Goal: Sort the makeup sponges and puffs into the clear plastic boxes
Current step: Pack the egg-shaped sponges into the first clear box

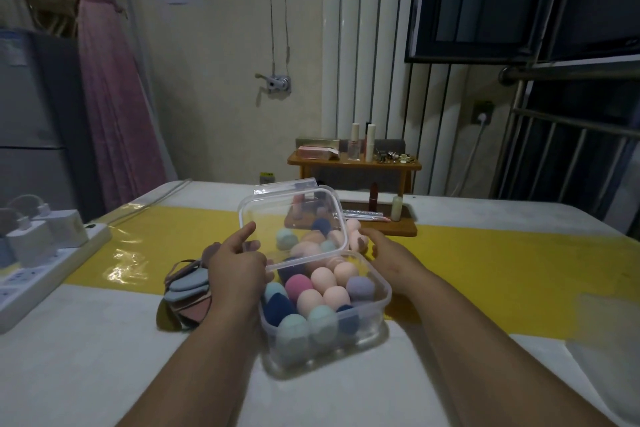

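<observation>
A clear plastic box [375, 308] stands on the table in front of me, filled with several egg-shaped makeup sponges [323, 291] in pink, peach, teal, navy and lilac. A clear lid [273, 215] is tilted up over the box's far half. My left hand [235, 265] grips the lid's left edge, thumb on top. My right hand [389, 253] holds its right side, fingers partly hidden behind the lid. More sponges [356, 236] lie behind the box, seen through the lid. Flat puffs [188, 291] in blue and brown are piled left of the box.
A white power strip [41, 253] with chargers lies at the table's left edge. A wooden stand [398, 229] with cosmetic tubes sits just behind the box. A small wooden shelf [353, 163] with bottles stands further back. A yellow strip [502, 270] crosses the table.
</observation>
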